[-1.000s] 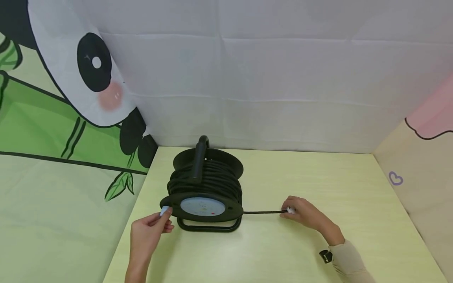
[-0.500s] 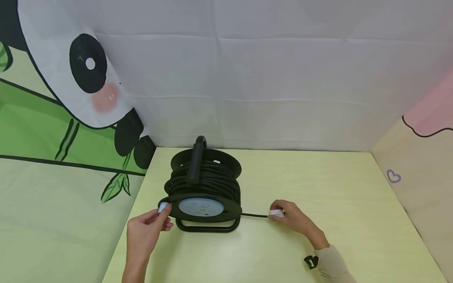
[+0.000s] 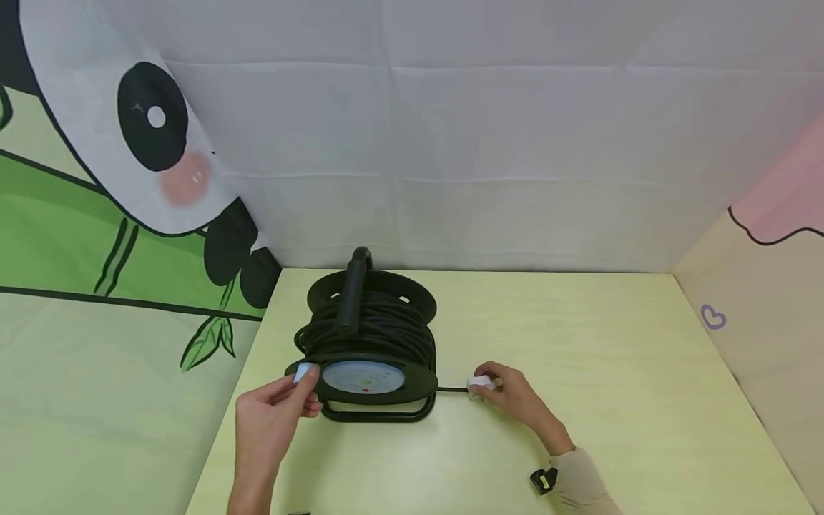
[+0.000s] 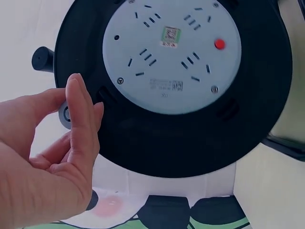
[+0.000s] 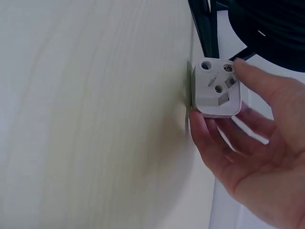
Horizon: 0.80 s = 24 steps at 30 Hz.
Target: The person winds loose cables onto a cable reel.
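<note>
A black cable reel point(image 3: 370, 322) wound with black cable stands on its tubular frame point(image 3: 380, 415) on the table. Its front disc carries a round light-blue socket panel point(image 4: 143, 81) with a red button. My left hand point(image 3: 273, 422) pinches a small pale-blue knob point(image 3: 302, 372) at the disc's left edge between thumb and fingers, which partly hide it. My right hand point(image 3: 511, 393), to the right of the reel, grips a white plug point(image 5: 217, 88) with holes and slots on its face. A short straight length of black cable point(image 3: 453, 390) runs from the reel to that plug.
The pale wooden table point(image 3: 579, 336) extends right and in front of the reel. A white cloth backdrop point(image 3: 483, 164) hangs behind it, and a printed panda cloth point(image 3: 129, 265) covers the left side. The reel's black carrying handle point(image 3: 350, 297) rises on its left.
My right hand has moved left toward the reel with the plug, and the exposed cable has shortened. The reel has turned slightly clockwise, the left hand moving up with the knob.
</note>
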Motion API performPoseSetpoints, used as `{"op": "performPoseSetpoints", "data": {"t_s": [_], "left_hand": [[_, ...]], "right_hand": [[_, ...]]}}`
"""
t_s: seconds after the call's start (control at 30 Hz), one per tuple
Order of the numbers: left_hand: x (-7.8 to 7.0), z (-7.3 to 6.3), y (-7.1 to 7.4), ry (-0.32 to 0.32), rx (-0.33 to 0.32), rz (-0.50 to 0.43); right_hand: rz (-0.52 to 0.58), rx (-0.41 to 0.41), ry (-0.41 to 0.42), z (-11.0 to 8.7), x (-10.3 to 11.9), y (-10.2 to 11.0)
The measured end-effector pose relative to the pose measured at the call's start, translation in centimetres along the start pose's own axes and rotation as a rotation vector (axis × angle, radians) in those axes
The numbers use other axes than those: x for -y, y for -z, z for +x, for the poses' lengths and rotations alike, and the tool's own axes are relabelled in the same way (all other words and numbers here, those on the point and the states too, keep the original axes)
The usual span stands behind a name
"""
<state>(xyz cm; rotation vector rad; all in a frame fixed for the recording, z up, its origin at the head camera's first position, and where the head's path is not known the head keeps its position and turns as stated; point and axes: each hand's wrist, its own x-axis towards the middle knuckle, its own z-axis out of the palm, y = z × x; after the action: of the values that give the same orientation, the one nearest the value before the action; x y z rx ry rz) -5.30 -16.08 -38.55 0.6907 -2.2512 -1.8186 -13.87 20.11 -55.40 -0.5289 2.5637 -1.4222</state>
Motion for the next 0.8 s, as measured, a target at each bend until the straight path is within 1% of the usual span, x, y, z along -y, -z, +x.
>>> {"op": "performPoseSetpoints", "data": {"t_s": [0.1,0.2,0.33,0.47,0.57,0.8], "left_hand": [[-0.3,-0.3,-0.3,-0.02,0.008,-0.021],[-0.6,-0.6,-0.7,-0.034,0.02,-0.043],[-1.0,-0.9,-1.3,-0.052,0.04,-0.062],[-1.1,-1.2,-1.9,-0.079,0.057,-0.078],[-1.2,-1.4,-2.4,-0.096,0.064,-0.089],[-1.4,-1.8,-2.9,-0.106,0.106,-0.109]], "right_hand": [[0.031,-0.045,-0.035,-0.1,0.2,-0.6],[0.076,-0.062,-0.037,-0.1,0.3,-1.2],[0.14,-0.052,-0.035,-0.1,0.4,-1.8],[0.196,-0.035,-0.061,-0.1,0.6,-2.3],[0.216,-0.028,-0.078,0.0,0.7,-2.5],[0.279,0.003,-0.047,-0.1,1.1,-3.4]]}}
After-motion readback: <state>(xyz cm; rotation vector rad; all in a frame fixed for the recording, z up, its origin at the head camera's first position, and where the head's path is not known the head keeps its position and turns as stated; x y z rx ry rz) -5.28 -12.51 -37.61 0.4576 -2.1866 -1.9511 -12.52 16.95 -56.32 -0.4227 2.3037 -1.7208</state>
